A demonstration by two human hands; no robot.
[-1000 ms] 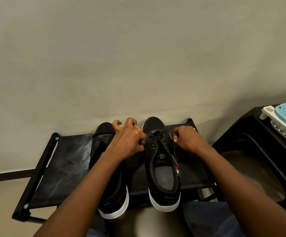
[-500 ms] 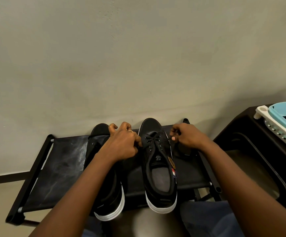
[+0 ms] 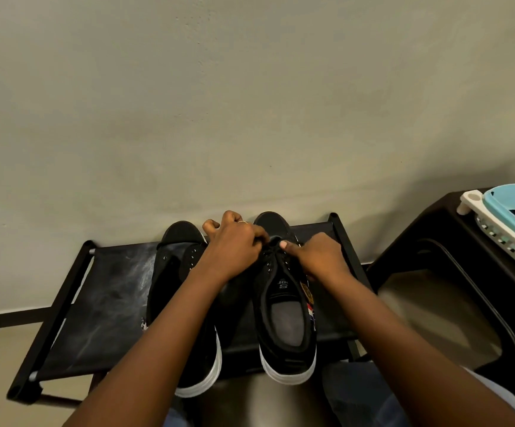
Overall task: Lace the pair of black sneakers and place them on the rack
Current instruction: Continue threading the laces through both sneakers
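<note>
Right sneaker (image 3: 285, 306) sits low centre of the frame on the black rack (image 3: 102, 306), toe to the wall, white sole overhanging the near edge; black lace (image 3: 276, 252) crossed through the upper eyelets. Change over the last second: both hands were pulled apart to either side of the shoe, as if tensioning the lace ends, and now they have closed in and meet over the top of the tongue. Judgement: tightening looks done and the knot or bow on this shoe is being formed, so this sneaker is near finished. Left hand (image 3: 234, 251) fingers are curled together, tips pinched at the lace crossing; a ring shows on one finger; the exact strand held is hidden under the knuckles. Right hand (image 3: 317, 257) is also curled, thumb (image 3: 284, 244) pressed toward the left fingertips, apparently clamped on the other lace end, strand itself too dark to see. Neither hand is spread. Left sneaker (image 3: 182, 300) lies just beside, to the left in frame, partly under the left forearm; eyelets show, but whether a lace runs through them cannot be told. Both shoes already rest on the rack. Outward: plain wall (image 3: 250, 103) behind, dark stand (image 3: 434, 241) at right frame edge, with a blue and white basket (image 3: 508, 217) on top, upper right, well apart from the hands.
</note>
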